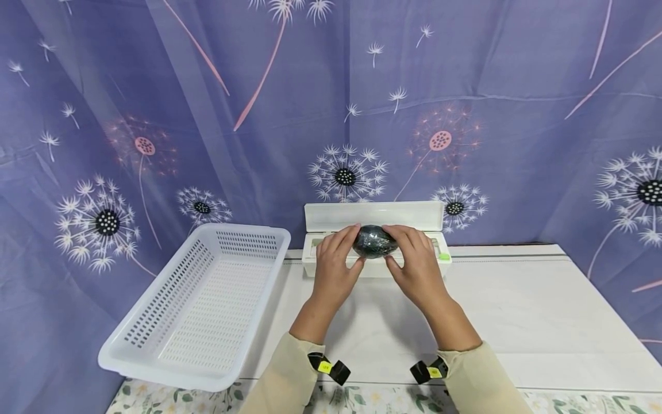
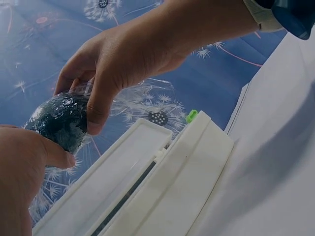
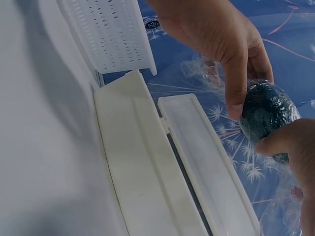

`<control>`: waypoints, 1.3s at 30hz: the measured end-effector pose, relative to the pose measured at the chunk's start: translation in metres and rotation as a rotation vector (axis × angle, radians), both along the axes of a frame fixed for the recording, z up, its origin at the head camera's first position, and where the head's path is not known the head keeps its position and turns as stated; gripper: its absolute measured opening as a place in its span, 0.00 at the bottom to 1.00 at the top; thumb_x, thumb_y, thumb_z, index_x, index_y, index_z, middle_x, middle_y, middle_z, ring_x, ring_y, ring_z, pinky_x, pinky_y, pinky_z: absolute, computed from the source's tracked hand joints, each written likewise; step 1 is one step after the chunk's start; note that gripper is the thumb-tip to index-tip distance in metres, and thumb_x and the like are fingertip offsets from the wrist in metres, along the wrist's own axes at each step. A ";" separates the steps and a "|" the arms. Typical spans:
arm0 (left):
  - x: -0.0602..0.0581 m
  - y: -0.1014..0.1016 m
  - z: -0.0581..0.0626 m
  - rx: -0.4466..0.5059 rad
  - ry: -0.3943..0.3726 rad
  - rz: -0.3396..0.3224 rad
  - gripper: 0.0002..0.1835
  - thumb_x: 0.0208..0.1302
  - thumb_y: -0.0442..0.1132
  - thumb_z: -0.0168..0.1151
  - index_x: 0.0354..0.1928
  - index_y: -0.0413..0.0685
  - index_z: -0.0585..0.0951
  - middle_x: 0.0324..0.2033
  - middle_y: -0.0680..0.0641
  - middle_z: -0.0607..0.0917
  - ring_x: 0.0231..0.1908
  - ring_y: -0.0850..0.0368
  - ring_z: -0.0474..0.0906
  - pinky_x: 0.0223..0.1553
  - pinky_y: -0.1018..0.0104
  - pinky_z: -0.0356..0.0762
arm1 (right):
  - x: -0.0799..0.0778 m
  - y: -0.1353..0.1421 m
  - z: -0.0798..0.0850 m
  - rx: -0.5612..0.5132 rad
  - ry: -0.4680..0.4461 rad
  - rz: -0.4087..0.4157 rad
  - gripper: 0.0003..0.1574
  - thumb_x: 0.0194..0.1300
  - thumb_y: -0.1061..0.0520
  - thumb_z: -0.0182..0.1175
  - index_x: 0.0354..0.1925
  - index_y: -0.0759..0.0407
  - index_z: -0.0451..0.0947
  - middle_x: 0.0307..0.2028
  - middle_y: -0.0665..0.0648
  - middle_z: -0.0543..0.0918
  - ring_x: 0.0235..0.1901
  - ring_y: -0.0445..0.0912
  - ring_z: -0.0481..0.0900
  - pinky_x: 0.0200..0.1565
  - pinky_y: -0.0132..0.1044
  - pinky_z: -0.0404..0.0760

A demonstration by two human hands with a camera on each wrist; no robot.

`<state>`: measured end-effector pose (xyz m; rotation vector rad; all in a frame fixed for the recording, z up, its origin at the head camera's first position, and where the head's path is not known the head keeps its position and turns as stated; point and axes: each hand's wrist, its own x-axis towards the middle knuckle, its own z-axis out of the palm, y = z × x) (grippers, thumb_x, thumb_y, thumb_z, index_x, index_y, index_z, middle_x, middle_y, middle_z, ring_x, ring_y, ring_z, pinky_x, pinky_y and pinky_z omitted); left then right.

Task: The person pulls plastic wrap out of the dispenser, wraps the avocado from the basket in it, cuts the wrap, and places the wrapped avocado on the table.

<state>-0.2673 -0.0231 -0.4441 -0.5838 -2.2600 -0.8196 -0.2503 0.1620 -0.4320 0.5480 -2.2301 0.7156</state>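
Both hands hold up a dark green, rounded oval thing [image 1: 374, 241] wrapped in clear plastic film. My left hand [image 1: 336, 261] grips its left end, with the thumb below and the fingers above. On the right end, my right hand [image 1: 418, 264] holds it the same way. Loose, crinkled film [image 2: 147, 101] trails beyond the right hand in the left wrist view. More film [image 3: 197, 69] shows by the left hand in the right wrist view. Just below and behind the hands stands a long white film dispenser box [image 1: 377, 269], its lid [image 1: 374, 216] raised.
A white perforated plastic basket [image 1: 207, 310] stands left of the box. A green slider [image 1: 443, 256] sits at the box's right end. The white tabletop [image 1: 538, 322] extends to the right, and a purple dandelion-print curtain [image 1: 289, 144] hangs behind. Floral cloth [image 1: 362, 399] lies along the front.
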 end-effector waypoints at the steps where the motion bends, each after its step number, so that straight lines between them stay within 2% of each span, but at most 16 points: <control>1: 0.000 0.000 0.001 0.001 0.003 -0.001 0.39 0.51 0.36 0.79 0.68 0.53 0.76 0.62 0.52 0.81 0.57 0.50 0.76 0.60 0.49 0.71 | 0.000 0.000 0.001 -0.001 0.004 0.001 0.44 0.49 0.70 0.75 0.65 0.57 0.74 0.58 0.60 0.79 0.58 0.58 0.75 0.62 0.56 0.70; 17: 0.007 -0.001 0.011 0.008 0.014 -0.010 0.39 0.52 0.35 0.79 0.68 0.52 0.76 0.63 0.51 0.81 0.60 0.49 0.75 0.61 0.48 0.71 | 0.005 0.001 0.008 -0.017 0.046 0.023 0.44 0.49 0.71 0.74 0.65 0.59 0.74 0.58 0.62 0.80 0.57 0.59 0.75 0.62 0.56 0.70; 31: 0.011 -0.002 0.018 0.023 0.075 -0.018 0.38 0.51 0.34 0.79 0.67 0.51 0.77 0.61 0.50 0.81 0.58 0.49 0.76 0.58 0.49 0.72 | 0.008 0.000 0.013 -0.028 0.081 0.034 0.45 0.47 0.73 0.73 0.65 0.59 0.74 0.58 0.62 0.80 0.56 0.59 0.76 0.60 0.57 0.70; 39: 0.012 -0.003 0.020 0.024 0.058 -0.022 0.38 0.53 0.35 0.78 0.68 0.53 0.76 0.62 0.51 0.81 0.59 0.50 0.76 0.61 0.49 0.72 | 0.011 0.000 0.017 -0.030 0.091 0.035 0.45 0.47 0.73 0.73 0.64 0.59 0.74 0.58 0.62 0.79 0.56 0.61 0.75 0.59 0.57 0.70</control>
